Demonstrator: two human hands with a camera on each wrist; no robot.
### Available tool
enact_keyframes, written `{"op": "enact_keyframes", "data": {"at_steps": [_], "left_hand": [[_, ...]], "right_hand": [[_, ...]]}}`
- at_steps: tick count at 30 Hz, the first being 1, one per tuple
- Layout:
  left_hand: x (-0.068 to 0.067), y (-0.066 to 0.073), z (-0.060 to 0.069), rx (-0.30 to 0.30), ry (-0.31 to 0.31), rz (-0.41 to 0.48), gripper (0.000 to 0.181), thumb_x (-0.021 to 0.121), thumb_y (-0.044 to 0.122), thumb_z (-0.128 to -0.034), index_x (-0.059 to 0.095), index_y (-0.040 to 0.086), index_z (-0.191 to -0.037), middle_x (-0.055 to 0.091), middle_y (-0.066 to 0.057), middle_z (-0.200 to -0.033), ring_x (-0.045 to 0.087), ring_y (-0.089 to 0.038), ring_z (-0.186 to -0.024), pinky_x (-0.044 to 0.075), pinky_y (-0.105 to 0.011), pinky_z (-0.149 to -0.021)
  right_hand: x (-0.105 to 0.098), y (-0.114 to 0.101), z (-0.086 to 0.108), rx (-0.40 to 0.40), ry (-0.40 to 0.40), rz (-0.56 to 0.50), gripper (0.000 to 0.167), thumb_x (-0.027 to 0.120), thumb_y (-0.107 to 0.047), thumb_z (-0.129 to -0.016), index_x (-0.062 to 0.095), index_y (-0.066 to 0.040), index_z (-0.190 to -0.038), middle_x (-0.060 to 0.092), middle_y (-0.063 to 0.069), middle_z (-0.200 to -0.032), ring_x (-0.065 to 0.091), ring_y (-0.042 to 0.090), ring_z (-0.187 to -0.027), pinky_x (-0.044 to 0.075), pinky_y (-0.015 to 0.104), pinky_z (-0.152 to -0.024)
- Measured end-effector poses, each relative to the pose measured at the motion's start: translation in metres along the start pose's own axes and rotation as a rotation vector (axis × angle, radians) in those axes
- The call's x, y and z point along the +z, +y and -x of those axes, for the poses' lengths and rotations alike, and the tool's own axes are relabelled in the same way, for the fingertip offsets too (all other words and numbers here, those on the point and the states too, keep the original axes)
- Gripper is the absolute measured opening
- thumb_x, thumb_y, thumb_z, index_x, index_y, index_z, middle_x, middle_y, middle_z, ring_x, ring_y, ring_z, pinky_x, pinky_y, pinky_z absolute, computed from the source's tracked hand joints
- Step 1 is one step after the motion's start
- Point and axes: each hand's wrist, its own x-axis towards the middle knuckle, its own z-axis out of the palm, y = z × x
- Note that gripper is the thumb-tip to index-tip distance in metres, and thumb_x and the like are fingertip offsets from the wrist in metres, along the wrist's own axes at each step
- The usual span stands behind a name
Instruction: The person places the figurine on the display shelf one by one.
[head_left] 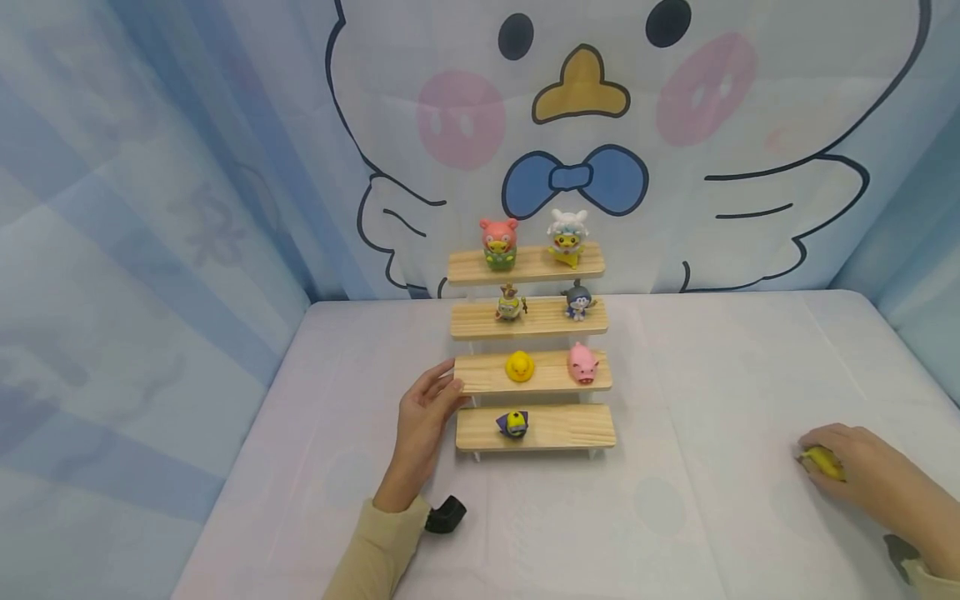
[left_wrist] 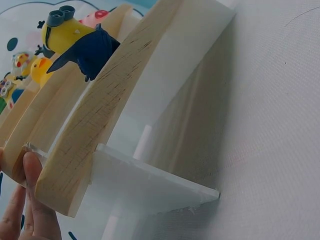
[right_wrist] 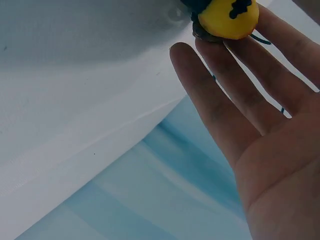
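Observation:
A stepped wooden display shelf [head_left: 536,427] with several tiers stands on the table. My left hand [head_left: 423,417] holds the left end of its second tier from the bottom, the thumb at the front edge. In the left wrist view, fingers [left_wrist: 42,215] touch the end of a board. A yellow figurine with a dark cape [head_left: 513,424] stands on the lowest tier, left of its middle. Far to the right, my right hand [head_left: 873,471] holds a small yellow figurine [head_left: 823,462] at the table surface. In the right wrist view, this figurine [right_wrist: 230,17] has dark parts and sits at the fingertips.
The upper tiers bear a yellow duck [head_left: 520,366], a pink pig [head_left: 582,363], a crowned figurine [head_left: 509,303], a grey-hooded figurine [head_left: 578,301], a pink-hooded figurine [head_left: 499,245] and a white-hooded figurine [head_left: 567,237]. A printed curtain [head_left: 600,192] hangs close behind the shelf.

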Motion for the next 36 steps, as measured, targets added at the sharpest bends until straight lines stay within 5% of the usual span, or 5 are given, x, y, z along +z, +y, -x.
{"op": "enact_keyframes", "data": {"at_steps": [7,19,27,36], "left_hand": [[0.001,0.001,0.001,-0.003,0.005,0.002,0.043,0.068,0.009,-0.0945,0.057,0.005,-0.136,0.064,-0.013,-0.12,0.069,-0.015,-0.094,0.06,-0.028,-0.087],[0.001,-0.001,0.0,-0.003,0.001,-0.007,0.044,0.069,0.01,-0.0938,0.057,0.004,-0.135,0.065,-0.013,-0.119,0.069,-0.015,-0.093,0.06,-0.028,-0.086],[0.001,0.0,0.001,-0.003,0.001,-0.009,0.044,0.068,0.009,-0.0942,0.056,0.004,-0.136,0.064,-0.013,-0.12,0.068,-0.015,-0.094,0.06,-0.028,-0.086],[0.001,0.002,0.001,0.001,0.005,-0.007,0.042,0.067,0.008,-0.0947,0.057,0.004,-0.136,0.064,-0.015,-0.122,0.068,-0.015,-0.094,0.059,-0.028,-0.087]], "right_hand": [[-0.003,-0.007,0.002,-0.087,0.08,-0.052,0.028,0.08,0.001,-0.071,0.07,0.006,-0.096,0.065,0.026,-0.1,0.061,0.046,-0.093,0.051,0.063,-0.082],[-0.012,-0.023,-0.003,-0.058,0.076,-0.082,0.031,0.078,-0.006,-0.077,0.068,0.006,-0.103,0.065,0.027,-0.106,0.058,0.045,-0.098,0.05,0.064,-0.085],[-0.022,-0.033,-0.008,-0.165,0.146,-0.093,0.022,0.077,0.004,-0.076,0.067,0.004,-0.095,0.067,0.006,-0.086,0.062,0.024,-0.077,0.057,0.043,-0.066],[-0.031,-0.052,-0.01,-0.223,0.231,-0.063,0.035,0.085,0.004,-0.067,0.068,-0.002,-0.096,0.067,0.008,-0.093,0.065,0.028,-0.084,0.057,0.052,-0.075]]}}
